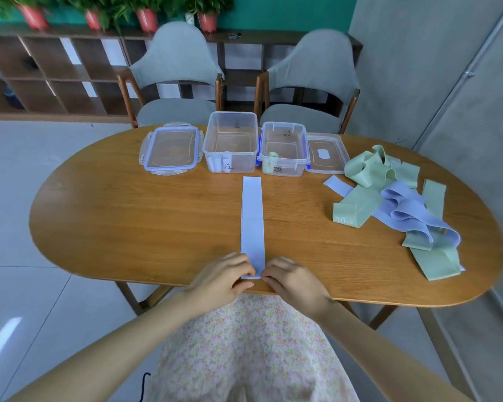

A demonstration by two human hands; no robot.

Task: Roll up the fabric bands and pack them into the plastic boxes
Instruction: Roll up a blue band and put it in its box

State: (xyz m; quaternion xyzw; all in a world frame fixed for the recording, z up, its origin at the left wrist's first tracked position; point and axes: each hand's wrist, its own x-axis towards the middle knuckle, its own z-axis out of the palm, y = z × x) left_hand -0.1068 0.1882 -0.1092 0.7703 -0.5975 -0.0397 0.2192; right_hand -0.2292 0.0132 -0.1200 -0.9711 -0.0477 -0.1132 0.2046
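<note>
A pale band [251, 224] lies flat and straight on the bench [128, 216], running from the two open boxes [230, 142] toward the near edge. The left hand [224, 281] and right hand [295, 281] pinch its near end with curled fingers. More bands [395, 198] lie heaped right of the boxes.
</note>
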